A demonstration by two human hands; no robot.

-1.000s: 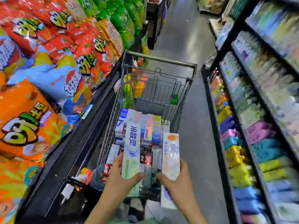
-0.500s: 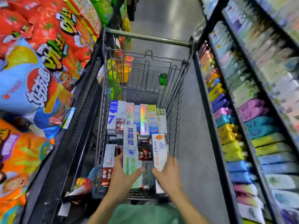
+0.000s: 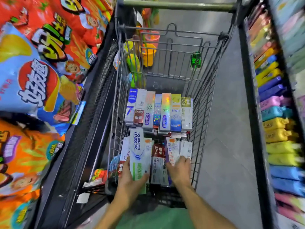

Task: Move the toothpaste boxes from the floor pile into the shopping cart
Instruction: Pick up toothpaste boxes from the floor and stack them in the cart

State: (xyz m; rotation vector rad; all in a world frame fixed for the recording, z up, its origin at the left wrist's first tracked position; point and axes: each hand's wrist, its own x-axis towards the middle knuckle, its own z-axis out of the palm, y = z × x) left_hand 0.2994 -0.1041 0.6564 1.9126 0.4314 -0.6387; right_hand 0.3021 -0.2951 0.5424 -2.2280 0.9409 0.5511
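The wire shopping cart (image 3: 204, 100) fills the middle of the view, its green handle (image 3: 178, 4) at the far end. A row of several toothpaste boxes (image 3: 165, 111) lies across its floor, with more boxes in a near row. My left hand (image 3: 130, 177) grips a white box with blue and green print (image 3: 138, 156) low inside the cart's near left part. My right hand (image 3: 179, 171) holds a white box with orange and purple print (image 3: 172, 149) down in the near right part, against the other boxes. The floor pile is out of view.
Big red, blue and orange snack bags (image 3: 33, 83) bulge from the black shelf on the left, close to the cart. Shelves of coloured packs (image 3: 277, 126) line the right side. Grey aisle floor (image 3: 227, 138) runs between cart and right shelf. Plastic toys (image 3: 146, 52) hang beyond the cart.
Both hands have gone forward and down into the cart with their boxes. The view has tilted down and closer; the right box now lies among the near row.
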